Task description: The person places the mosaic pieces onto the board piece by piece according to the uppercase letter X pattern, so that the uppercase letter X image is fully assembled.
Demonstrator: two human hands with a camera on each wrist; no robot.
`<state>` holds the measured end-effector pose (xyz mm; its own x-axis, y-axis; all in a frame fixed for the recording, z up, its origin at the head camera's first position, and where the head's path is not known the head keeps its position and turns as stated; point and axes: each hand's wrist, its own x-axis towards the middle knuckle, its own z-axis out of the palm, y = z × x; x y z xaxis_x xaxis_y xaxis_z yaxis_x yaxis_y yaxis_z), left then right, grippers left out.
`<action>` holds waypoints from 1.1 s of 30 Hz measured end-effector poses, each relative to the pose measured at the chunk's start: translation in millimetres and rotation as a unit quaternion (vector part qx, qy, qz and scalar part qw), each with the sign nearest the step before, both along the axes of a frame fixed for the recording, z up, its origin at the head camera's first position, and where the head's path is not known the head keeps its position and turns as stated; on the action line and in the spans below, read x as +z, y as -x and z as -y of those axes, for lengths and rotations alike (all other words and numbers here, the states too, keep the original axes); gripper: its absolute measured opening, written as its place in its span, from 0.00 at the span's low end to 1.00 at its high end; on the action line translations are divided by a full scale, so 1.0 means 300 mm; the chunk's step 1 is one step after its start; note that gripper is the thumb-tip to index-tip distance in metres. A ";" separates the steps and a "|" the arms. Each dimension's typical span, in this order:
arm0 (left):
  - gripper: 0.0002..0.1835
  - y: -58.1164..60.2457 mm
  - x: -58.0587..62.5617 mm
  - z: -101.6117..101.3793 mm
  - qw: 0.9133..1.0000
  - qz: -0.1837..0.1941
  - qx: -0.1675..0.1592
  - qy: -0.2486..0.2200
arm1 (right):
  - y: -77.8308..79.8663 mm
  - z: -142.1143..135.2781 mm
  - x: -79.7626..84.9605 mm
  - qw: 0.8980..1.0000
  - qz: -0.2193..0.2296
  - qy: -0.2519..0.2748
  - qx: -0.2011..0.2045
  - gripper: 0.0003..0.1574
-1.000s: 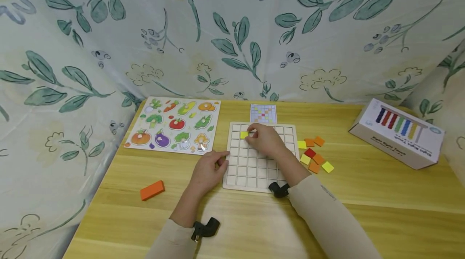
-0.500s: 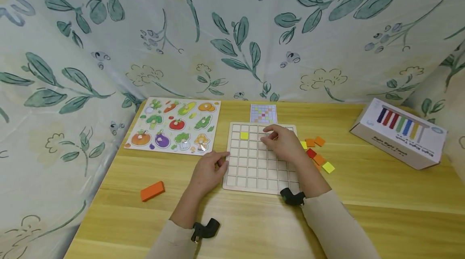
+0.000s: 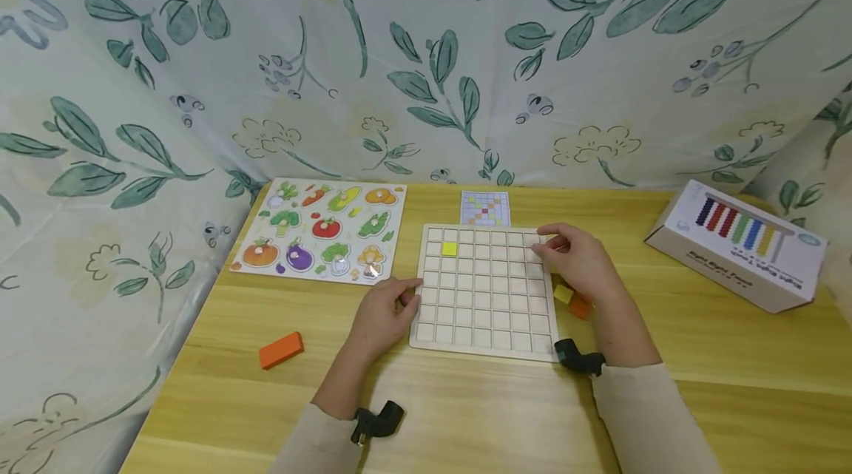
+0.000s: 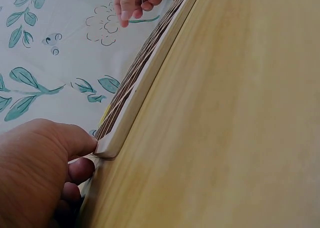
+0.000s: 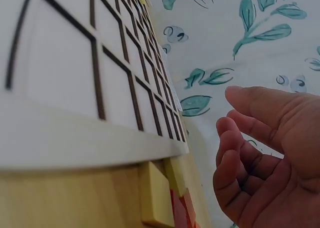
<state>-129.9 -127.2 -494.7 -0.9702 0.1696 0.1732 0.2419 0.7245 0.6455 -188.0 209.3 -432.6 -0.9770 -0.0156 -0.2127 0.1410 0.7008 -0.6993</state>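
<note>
A wooden grid board (image 3: 463, 295) lies flat on the table, with one yellow square tile (image 3: 449, 249) in a cell at its upper left. My left hand (image 3: 381, 319) touches the board's left edge with a fingertip, its other fingers bent beneath. Over the board's upper right edge hovers my right hand (image 3: 586, 263), fingers loosely bent and nothing between them. Partly under that hand lie loose tiles, among them a yellow tile (image 3: 563, 293) and an orange tile (image 3: 580, 306). A red tile (image 5: 179, 210) shows in the right wrist view; the hand hides others.
Behind the board stands a patterned grid card (image 3: 484, 208). To the left is a vegetable puzzle board (image 3: 319, 230), with an orange block (image 3: 281, 350) nearer me. A white box (image 3: 735, 248) sits at the right. Floral cloth (image 3: 426, 52) hangs behind the table.
My right hand has left the yellow tile in its cell and moved right across the board to the loose tiles. My left hand has stayed at the board's left edge.
</note>
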 end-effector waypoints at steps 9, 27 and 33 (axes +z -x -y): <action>0.14 0.007 0.012 -0.004 1.000 0.007 -0.001 0.002 | -0.002 -0.130 -0.039 0.999 0.002 -0.001 -0.037 0.31; 0.15 0.003 0.000 -0.001 1.000 0.003 -0.005 0.001 | -0.020 -0.236 -0.079 0.996 0.089 -0.011 -0.029 0.31; 0.15 0.000 0.000 -0.001 1.000 0.003 -0.005 -0.002 | -0.020 -0.235 -0.076 0.997 0.077 -0.027 -0.004 0.31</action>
